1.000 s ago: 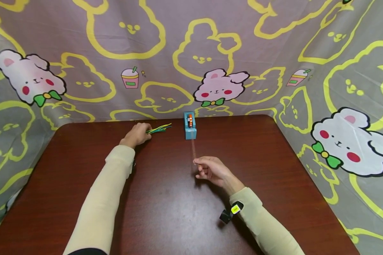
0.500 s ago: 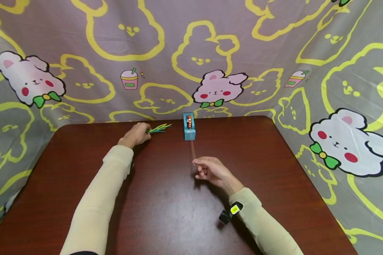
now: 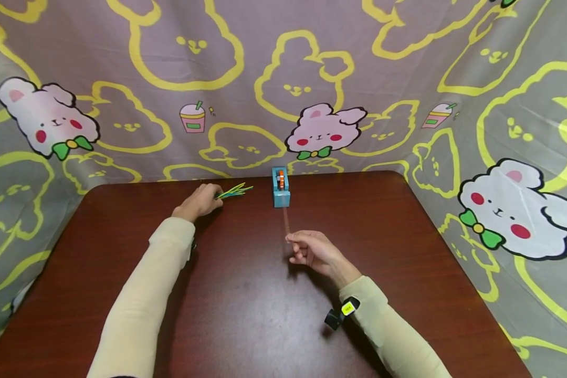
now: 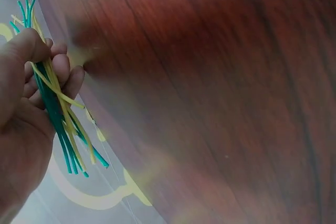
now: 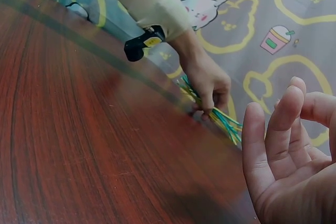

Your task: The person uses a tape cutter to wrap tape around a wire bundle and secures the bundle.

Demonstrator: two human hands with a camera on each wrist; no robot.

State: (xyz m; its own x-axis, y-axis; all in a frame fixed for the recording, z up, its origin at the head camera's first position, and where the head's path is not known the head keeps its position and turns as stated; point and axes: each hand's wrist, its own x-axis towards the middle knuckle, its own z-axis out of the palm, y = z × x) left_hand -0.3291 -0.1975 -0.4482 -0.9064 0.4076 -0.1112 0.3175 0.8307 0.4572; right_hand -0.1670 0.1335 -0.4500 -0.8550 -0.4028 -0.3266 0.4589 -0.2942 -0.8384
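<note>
My left hand (image 3: 200, 201) grips a bundle of thin green and yellow wires (image 4: 55, 103) near the table's far edge. In the left wrist view their ends stick out on both sides of the fingers. A blue tape dispenser (image 3: 281, 198) with an orange roll core stands at the far middle of the table. From its front a strip of clear tape (image 3: 286, 220) stretches toward me. My right hand (image 3: 315, 252) pinches the strip's near end between thumb and index finger. The right wrist view shows this hand's fingers at the right edge, but not the tape.
The dark reddish-brown table (image 3: 245, 315) runs up to a grey curtain (image 3: 245, 63) with yellow outlines and rabbit prints. The curtain hangs behind the table and along both sides. A black wrist camera (image 3: 333, 318) juts from the right sleeve.
Both hands stay nearly in place, still holding the wires and the tape end. The left forearm has shifted slightly to the left.
</note>
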